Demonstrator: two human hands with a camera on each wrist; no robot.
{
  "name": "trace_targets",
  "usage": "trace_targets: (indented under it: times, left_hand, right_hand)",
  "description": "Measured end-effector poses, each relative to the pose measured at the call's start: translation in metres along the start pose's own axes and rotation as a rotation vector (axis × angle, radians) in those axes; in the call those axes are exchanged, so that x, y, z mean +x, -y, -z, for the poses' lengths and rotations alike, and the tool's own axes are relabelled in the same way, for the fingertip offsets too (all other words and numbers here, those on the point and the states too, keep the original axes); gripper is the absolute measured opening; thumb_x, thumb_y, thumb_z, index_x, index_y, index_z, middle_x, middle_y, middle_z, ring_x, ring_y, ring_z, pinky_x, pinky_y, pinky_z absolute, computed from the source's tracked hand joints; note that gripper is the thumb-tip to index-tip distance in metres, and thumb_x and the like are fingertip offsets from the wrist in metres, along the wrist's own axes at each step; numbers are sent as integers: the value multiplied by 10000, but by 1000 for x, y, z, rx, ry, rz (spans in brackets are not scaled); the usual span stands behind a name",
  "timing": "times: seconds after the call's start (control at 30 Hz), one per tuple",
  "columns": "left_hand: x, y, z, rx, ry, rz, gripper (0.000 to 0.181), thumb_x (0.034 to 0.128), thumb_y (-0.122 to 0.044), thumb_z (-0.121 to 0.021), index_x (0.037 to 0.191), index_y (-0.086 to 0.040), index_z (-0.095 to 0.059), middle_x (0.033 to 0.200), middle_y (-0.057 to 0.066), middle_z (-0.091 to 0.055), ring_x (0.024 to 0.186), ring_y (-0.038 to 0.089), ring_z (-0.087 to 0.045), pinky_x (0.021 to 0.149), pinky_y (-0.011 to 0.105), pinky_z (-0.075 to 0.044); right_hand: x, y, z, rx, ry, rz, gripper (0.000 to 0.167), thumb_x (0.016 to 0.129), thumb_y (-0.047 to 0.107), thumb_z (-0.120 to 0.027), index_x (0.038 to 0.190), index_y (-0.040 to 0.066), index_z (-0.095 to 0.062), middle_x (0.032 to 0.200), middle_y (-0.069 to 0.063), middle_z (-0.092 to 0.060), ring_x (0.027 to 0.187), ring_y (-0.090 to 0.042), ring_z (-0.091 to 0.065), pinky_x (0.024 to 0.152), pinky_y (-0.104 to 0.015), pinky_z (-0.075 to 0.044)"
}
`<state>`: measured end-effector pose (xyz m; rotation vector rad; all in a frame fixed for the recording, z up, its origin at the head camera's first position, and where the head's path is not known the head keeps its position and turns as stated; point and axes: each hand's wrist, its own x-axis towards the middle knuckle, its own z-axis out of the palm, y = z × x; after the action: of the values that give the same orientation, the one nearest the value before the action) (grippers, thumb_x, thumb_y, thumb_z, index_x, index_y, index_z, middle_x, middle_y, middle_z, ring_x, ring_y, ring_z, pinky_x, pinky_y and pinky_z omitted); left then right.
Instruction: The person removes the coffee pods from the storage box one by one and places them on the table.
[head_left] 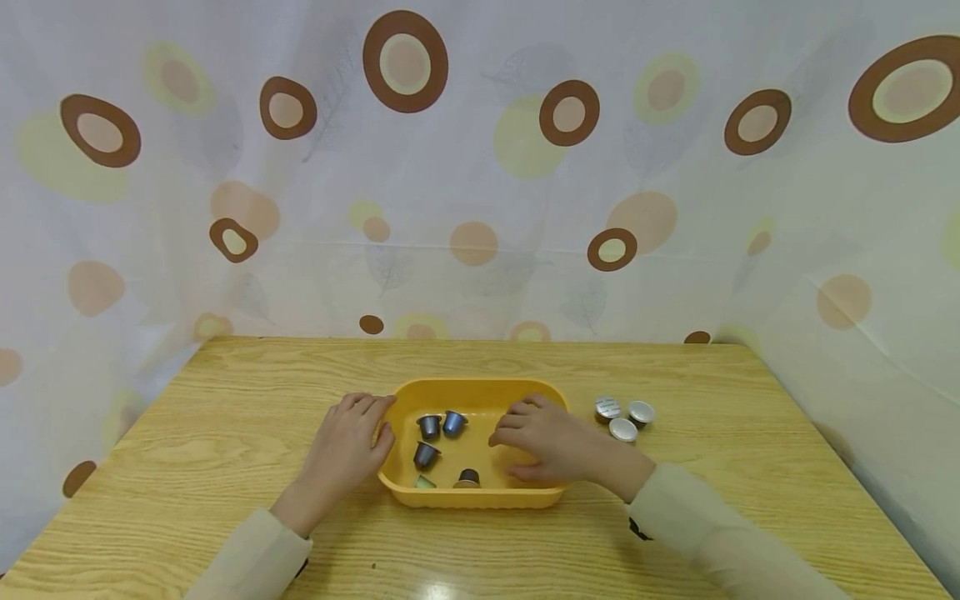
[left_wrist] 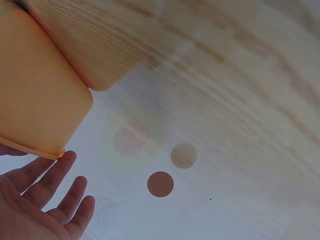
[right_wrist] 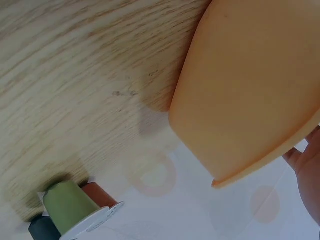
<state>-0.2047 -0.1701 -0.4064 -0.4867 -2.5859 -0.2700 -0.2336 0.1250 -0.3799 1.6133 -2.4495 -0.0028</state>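
A yellow plastic tray (head_left: 480, 500) stands on the table with several coffee capsules inside: a blue capsule (head_left: 454, 423), a dark grey capsule (head_left: 429, 427) beside it, another dark capsule (head_left: 426, 455), a black capsule (head_left: 468, 478) near the front wall, and a pale green capsule (head_left: 424, 482) partly hidden by that wall. My left hand (head_left: 347, 443) touches the tray's left rim with its fingers extended; the left wrist view shows fingertips at the rim. Over the tray's right side, my right hand (head_left: 543, 442) reaches in, thumb apart from the fingers. No capsule shows in it.
Right of the tray, three capsules stand lid up on the table: a green capsule (right_wrist: 70, 207), a brown capsule (right_wrist: 99, 195) and a dark capsule (right_wrist: 42, 230). A patterned cloth (head_left: 480, 167) hangs behind the wooden table (head_left: 187, 467) and along its sides.
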Motion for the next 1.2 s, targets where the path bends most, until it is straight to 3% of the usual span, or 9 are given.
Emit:
trace_targets:
  times: [0.47,1.03,1.2]
  left_hand:
    - [0,-1,1,10,14,4,340,834,-184,-591,1160,-92,-620,1046,32,-666,1019,250,-559,881,426,-468]
    - [1,-1,1,9,16,9,344,830,-171,-601,1163,-86,-617,1047,40,-666,1019,259,-560,882,433,-466]
    - [1,-1,0,7,15,8,343,831,-170,-601,1162,-84,-616,1048,41,-666,1023,261,-559,888,434,-463]
  right_hand:
    - [17,8,-5,-5,119,19,404,838,462,-587,1175,240,-580,1122,99,-602,1072,-113,-511,978,-373,-393]
    - [35,15,-5,-93,132,148,448,758,392,-706,1170,273,-578,1135,109,-600,1053,-98,-516,938,-315,-433]
    - [37,16,-10,-102,124,177,398,779,324,-706,1158,282,-589,1112,121,-603,1037,-91,-516,916,-305,-441]
